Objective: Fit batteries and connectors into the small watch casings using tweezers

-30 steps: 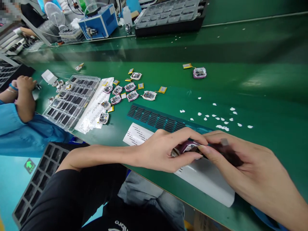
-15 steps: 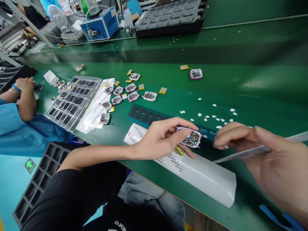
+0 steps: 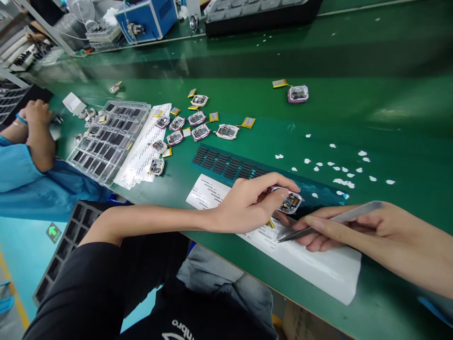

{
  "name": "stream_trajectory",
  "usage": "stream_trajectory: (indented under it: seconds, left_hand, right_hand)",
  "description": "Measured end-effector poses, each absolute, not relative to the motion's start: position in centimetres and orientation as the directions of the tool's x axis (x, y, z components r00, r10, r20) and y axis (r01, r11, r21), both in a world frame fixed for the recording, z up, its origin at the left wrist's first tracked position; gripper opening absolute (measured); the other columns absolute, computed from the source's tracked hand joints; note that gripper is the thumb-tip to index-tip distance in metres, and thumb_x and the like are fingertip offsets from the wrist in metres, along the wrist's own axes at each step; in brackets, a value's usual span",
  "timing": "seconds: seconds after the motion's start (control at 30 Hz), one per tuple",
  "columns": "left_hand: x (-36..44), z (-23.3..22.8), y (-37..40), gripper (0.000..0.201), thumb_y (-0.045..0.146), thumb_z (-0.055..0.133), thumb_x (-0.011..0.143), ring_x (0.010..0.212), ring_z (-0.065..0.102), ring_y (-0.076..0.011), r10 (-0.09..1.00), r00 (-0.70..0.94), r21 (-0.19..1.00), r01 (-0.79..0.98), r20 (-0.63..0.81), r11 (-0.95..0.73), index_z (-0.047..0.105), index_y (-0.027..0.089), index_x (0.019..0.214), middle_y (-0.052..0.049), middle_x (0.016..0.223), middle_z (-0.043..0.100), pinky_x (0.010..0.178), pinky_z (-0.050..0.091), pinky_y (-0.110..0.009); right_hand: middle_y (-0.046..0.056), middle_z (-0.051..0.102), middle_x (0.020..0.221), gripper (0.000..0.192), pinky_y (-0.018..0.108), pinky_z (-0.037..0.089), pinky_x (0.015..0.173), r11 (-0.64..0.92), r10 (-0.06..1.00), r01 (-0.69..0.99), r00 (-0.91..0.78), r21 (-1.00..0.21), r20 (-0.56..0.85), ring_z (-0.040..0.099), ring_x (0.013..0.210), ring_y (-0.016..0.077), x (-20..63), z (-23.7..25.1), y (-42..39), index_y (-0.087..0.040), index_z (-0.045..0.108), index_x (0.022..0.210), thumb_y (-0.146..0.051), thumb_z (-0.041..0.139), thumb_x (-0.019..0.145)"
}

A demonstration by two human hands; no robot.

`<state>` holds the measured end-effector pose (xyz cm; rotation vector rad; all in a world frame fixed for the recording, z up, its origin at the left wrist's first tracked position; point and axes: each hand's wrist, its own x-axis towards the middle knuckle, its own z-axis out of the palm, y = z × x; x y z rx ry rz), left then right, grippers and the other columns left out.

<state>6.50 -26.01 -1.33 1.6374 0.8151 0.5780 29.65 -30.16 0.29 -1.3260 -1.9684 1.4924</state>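
Holding a small watch module (image 3: 290, 202) pinched in left hand (image 3: 247, 205); right hand (image 3: 368, 231) clamped on tweezers (image 3: 329, 222), tips on the white label strip (image 3: 318, 267), green desk (image 3: 354, 123).

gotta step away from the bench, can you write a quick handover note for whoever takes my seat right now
Left hand: pinches a small pink-rimmed module just above the green table, circuit side up.
Right hand: holds metal tweezers, tips pointing at the white label sheet just below the module.
Nearby: dark strip of black pads behind the left hand; white peeled bits scattered to the right.
Done or left: cannot tell from this view which modules are finished. A cluster of similar modules with yellow batteries lies further back, one more apart. A co-worker's hand rests by the clear tray.
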Motion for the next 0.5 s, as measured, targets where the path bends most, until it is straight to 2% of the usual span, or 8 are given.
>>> stream_trajectory:
  seconds: [0.1,0.33,0.5]
  left_hand:
    - [6.5,-1.3,-26.0,0.02,0.032,0.051,0.104,0.053,0.048,-0.0096,0.768,0.638,0.973,0.209,-0.06,-0.097,0.068,0.022,0.106,0.004,0.065,0.057,0.05,0.04,-0.023]
    - [6.6,-1.0,-26.2,0.02,0.028,0.049,0.104,0.059,0.063,-0.0109,0.756,0.65,0.976,0.203,-0.077,-0.075,0.066,0.02,0.108,0.003,0.069,0.064,0.053,0.046,-0.021]
    - [6.7,-0.9,-26.2,0.019,0.027,0.049,0.104,0.056,0.056,-0.0095,0.77,0.632,0.971,0.227,-0.085,-0.079,0.067,0.02,0.106,0.004,0.069,0.064,0.054,0.045,-0.021]
  right_hand:
    - [0.004,0.082,0.091,0.045,0.026,0.067,0.067,0.039,0.844,0.465,-0.489,-0.884,-0.22,0.081,0.087,0.024,29.5,0.3,-30.1,-0.04,0.082,0.074,-0.064,0.054,0.101]
    - [0.006,0.081,0.081,0.058,0.027,0.065,0.056,-0.139,0.827,0.41,-0.453,-0.901,-0.334,0.078,0.068,0.0227,27.9,0.9,-30.2,-0.037,0.08,0.066,-0.083,0.054,0.09]
    - [0.008,0.08,0.08,0.06,0.028,0.064,0.053,-0.171,0.823,0.387,-0.45,-0.906,-0.348,0.077,0.066,0.0226,27.5,0.8,-30.1,-0.034,0.079,0.062,-0.082,0.056,0.089]
